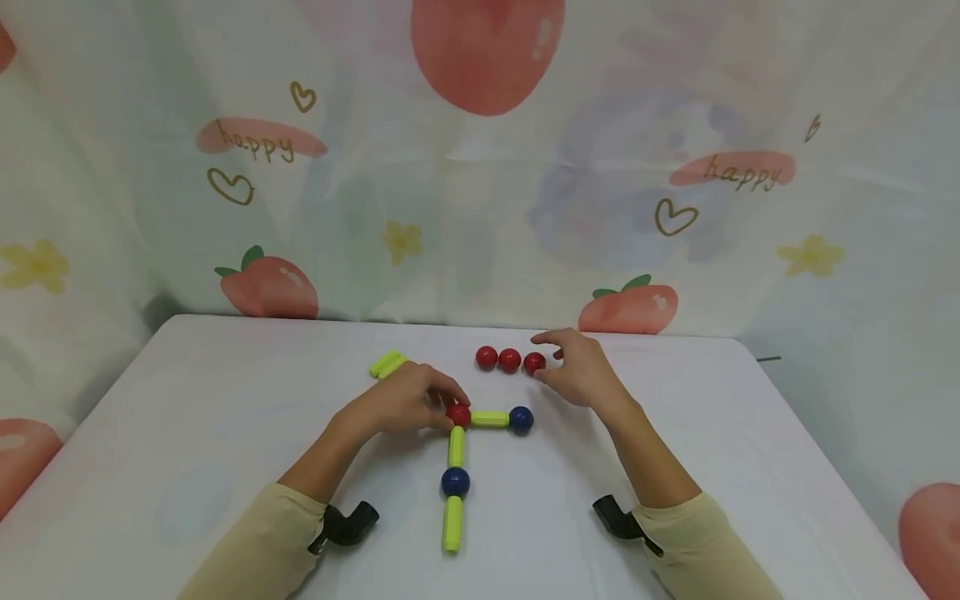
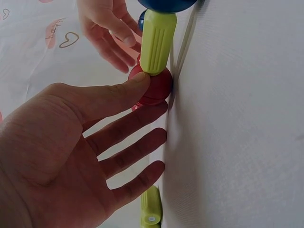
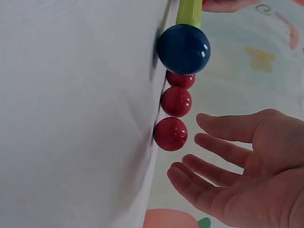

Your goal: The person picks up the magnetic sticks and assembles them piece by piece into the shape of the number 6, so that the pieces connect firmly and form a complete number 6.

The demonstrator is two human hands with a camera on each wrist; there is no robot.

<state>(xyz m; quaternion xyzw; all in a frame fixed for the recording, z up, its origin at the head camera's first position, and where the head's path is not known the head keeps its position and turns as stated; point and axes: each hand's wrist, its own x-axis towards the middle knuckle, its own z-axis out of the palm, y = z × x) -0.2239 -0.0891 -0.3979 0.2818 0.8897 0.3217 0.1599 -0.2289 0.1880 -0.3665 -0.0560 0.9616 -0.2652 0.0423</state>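
My left hand [image 1: 408,398] pinches a red ball [image 2: 154,88] between thumb and index finger, its other fingers loosely spread. That ball is the corner of a joined shape: a yellow-green rod [image 1: 490,419] runs right from it to a blue ball [image 1: 521,420]. Toward me, a second rod [image 2: 159,42] leads to another blue ball [image 1: 455,482], and a third rod [image 1: 452,525] follows. My right hand [image 1: 581,371], fingers apart, is beside the rightmost loose red ball [image 3: 171,134]. In the right wrist view a gap shows between its fingertips and that ball.
Two more loose red balls, the left one [image 1: 487,358] and the middle one [image 1: 509,360], line up at the back of the white table [image 1: 225,400]. Spare yellow-green rods [image 1: 387,363] lie behind my left hand. A printed cloth [image 1: 465,192] hangs behind the table.
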